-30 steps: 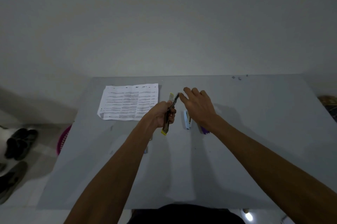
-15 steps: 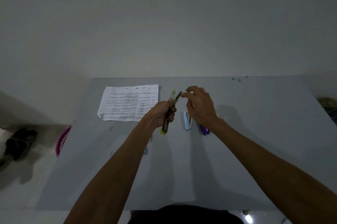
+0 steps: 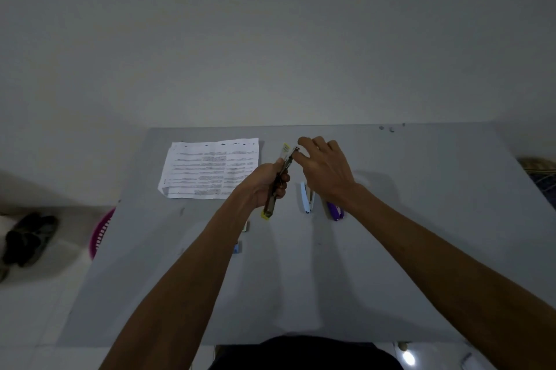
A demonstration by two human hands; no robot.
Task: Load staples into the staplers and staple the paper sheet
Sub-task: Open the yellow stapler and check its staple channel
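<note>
Mid-frame on the bench (image 3: 421, 249): 3 staplers. Left hand (image 3: 266, 184) grips the yellow stapler (image 3: 278, 183), opened; right hand (image 3: 326, 169) pinches at its tip. Blue stapler (image 3: 306, 198), purple stapler (image 3: 334, 210) lie just right. 1 paper sheet (image 3: 210, 168) upper left. 2 small staple boxes (image 3: 241, 237) below.

A: Staplers?
B: Three. Yellow stapler (image 3: 278, 181) is off the table, opened out, long axis running away from the camera, yellow end nearest. Light blue stapler (image 3: 307, 197) lies on the grey table just right of it, hinged partly open. Purple stapler (image 3: 335, 210) lies right of the blue one, mostly hidden.
A: Paper?
B: Printed paper sheet (image 3: 212, 167) lies flat at the far left, with a slightly ragged top edge, well apart from the staplers.
A: Staples?
B: Two small boxes, staple box (image 3: 246, 226) and blue staple box (image 3: 237, 247), lie nearer the camera.
</note>
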